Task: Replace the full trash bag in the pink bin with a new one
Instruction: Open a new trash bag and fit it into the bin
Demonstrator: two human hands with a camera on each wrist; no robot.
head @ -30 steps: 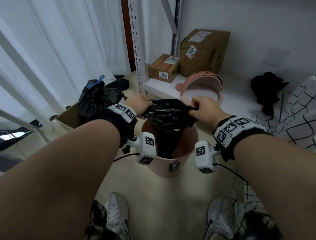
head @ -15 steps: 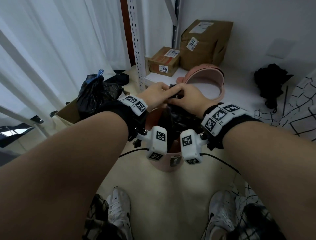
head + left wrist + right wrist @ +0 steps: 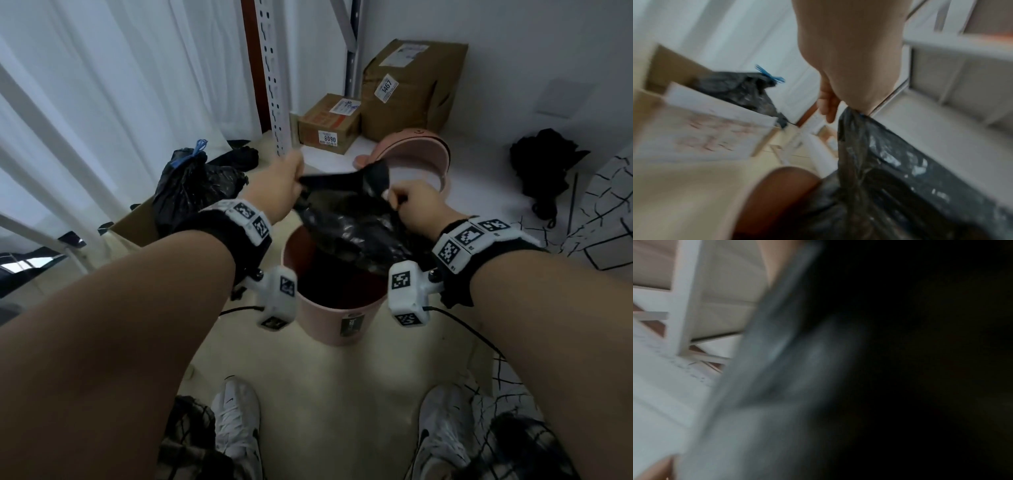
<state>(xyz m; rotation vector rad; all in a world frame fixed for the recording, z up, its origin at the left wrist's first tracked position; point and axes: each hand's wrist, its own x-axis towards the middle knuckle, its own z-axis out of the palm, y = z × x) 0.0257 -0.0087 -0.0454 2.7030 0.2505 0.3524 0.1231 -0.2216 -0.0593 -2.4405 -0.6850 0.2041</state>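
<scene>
Both hands, the left hand (image 3: 279,186) and right hand (image 3: 416,205), are apart, each clenched on the new black bag's (image 3: 346,219) mouth, stretched crosswise directly above the pink bin's (image 3: 334,323) rim on the floor.

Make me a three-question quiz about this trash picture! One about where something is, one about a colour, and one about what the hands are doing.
1. Where is the tied black bag with the blue tie?
A. In a cardboard box by the curtain
B. On the shelf
C. Inside the bin

2. What colour is the bin?
A. Green
B. Pink
C. White

3. What are the hands doing?
A. Resting flat
B. Waving
C. Each gripping the bag's rim

Answers:
1 A, the tied black bag sits in the cardboard box.
2 B, the bin is pink.
3 C, the left hand and right hand hold the new bag over the bin.
</scene>
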